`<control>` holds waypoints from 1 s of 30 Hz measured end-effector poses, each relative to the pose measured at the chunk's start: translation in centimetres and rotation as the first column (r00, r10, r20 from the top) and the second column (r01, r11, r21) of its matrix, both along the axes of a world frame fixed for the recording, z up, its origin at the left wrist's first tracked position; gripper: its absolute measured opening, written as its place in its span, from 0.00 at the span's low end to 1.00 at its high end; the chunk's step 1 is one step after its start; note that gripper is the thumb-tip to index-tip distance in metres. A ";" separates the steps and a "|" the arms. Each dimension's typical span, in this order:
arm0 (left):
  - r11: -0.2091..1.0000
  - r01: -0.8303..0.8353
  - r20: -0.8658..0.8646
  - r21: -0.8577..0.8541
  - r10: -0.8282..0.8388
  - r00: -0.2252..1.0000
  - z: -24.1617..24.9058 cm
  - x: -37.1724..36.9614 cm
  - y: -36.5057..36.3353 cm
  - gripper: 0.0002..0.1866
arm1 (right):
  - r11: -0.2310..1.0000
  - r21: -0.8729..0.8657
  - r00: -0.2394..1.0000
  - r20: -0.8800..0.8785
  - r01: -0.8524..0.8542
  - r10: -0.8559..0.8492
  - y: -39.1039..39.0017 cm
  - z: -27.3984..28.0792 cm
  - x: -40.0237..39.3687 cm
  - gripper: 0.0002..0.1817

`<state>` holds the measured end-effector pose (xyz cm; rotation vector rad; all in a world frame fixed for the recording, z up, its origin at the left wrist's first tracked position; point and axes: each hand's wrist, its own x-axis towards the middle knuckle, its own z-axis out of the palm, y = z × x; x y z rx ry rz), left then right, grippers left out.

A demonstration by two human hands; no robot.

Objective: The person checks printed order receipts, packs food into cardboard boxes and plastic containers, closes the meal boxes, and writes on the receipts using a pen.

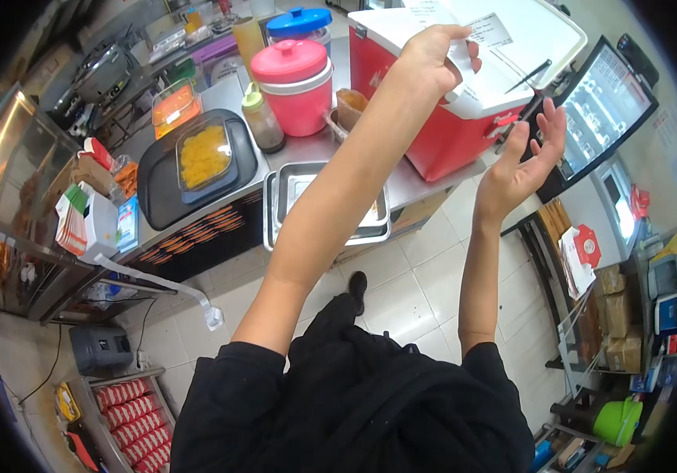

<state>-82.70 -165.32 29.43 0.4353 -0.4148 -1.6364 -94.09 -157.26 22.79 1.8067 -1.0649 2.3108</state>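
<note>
My left hand [437, 59] reaches out over a red cooler box [453, 138], its fingers closed around a white paper slip [461, 101]. Another printed paper slip [492, 31] shows just beyond the fingertips, against the cooler's white lid [547, 35]. Whether the two slips are joined is hidden by the hand. My right hand [524, 162] is raised to the right of the cooler, fingers spread, with nothing in it. Below my left forearm, stacked metal trays [273, 213] sit partly covered at the counter's edge.
A pink lidded bucket [295, 94], a sauce bottle [261, 118] and a black tray [153, 169] with a container of yellow food [204, 158] stand on the counter. A dark-framed screen [602, 106] is at right. A white paper strip [157, 277] hangs at the left.
</note>
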 end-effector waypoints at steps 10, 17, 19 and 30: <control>0.995 -0.022 0.179 -0.097 0.039 0.983 -1.8 4.0 -12.9 0.14 | 0.864 0.458 0.638 -0.734 0.210 0.234 -22.3 -3.5 -5.5 0.19; 0.990 -0.027 0.287 -0.135 0.065 0.956 -4.3 7.1 -16.7 0.14 | 0.819 0.549 0.043 -0.834 0.166 0.550 -26.2 -2.8 -9.3 0.22; 0.997 -0.016 0.231 -0.078 0.034 0.972 -3.6 7.5 -16.9 0.14 | 0.733 0.672 -0.118 -0.723 0.107 0.680 -29.1 -0.4 -7.9 0.23; 0.923 -0.330 0.025 -0.197 0.341 0.940 0.3 4.8 -15.6 0.10 | 0.931 0.325 -0.509 -0.781 0.164 0.362 -61.9 -14.3 1.8 0.56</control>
